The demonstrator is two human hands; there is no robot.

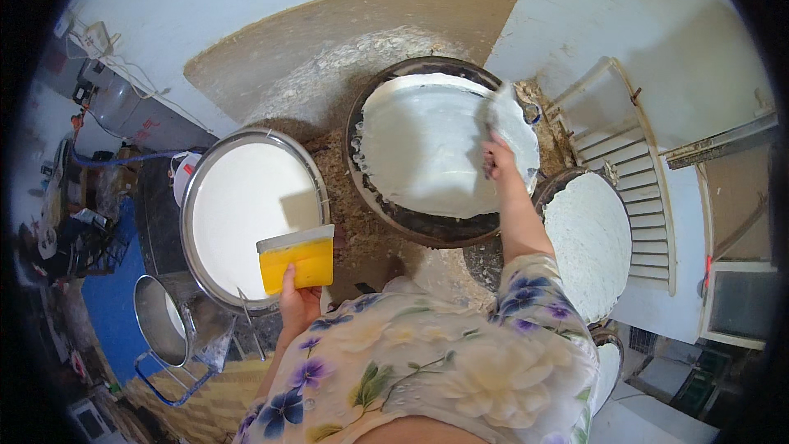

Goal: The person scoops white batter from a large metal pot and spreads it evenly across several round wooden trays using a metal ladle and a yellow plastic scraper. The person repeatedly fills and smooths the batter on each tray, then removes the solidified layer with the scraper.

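My left hand (299,305) grips a yellow scraper (297,262) with a pale straight edge, held over the near rim of a round metal basin (185,216) of white batter (240,197). My right hand (498,157) is closed on a tool whose blurred pale blade (504,108) lies over the right part of a big round dark griddle (425,239). A thin white batter layer (425,142) covers most of that griddle, ragged at its left edge. The tool's handle is hidden in my fingers.
Right of the griddle lies a second round pan with a white sheet (588,246), beside a slatted white rack (641,197). A metal pot (161,320) with a blue handle stands at lower left. A thin metal rod (251,324) crosses the basin's near rim. A brown board (370,18) leans behind.
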